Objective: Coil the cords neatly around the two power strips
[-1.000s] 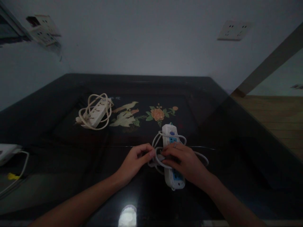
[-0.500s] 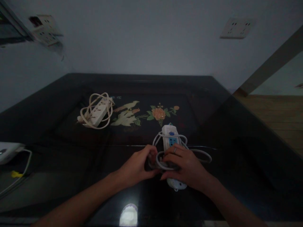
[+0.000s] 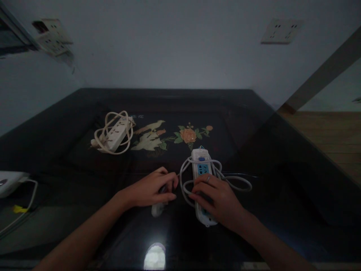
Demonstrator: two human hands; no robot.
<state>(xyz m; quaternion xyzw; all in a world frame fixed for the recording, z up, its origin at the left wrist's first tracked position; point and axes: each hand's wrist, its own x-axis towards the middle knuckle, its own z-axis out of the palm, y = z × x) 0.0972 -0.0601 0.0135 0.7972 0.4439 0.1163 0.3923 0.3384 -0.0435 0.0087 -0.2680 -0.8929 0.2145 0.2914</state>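
A white power strip with blue sockets (image 3: pixel 200 165) lies on the black table (image 3: pixel 254 128) in front of me, its grey-white cord (image 3: pixel 234 180) looped loosely round it. My right hand (image 3: pixel 216 195) rests on the strip's middle, fingers curled over it and the cord. My left hand (image 3: pixel 152 188) is just left of the strip, closed round the cord's plug (image 3: pixel 156 209), whose pale end pokes out below the fingers.
A second cream power strip wrapped in its own cord (image 3: pixel 114 132) lies at the far left of the table, beside a painted flower and bird inlay (image 3: pixel 169 136). A white device with a cable (image 3: pixel 9 180) sits at the left edge. Wall sockets (image 3: pixel 280 31) are behind.
My left hand has drawn away to the left with the plug, pulling the cord out of the wrap. The cord loops have loosened round the strip. My right hand stays on it.
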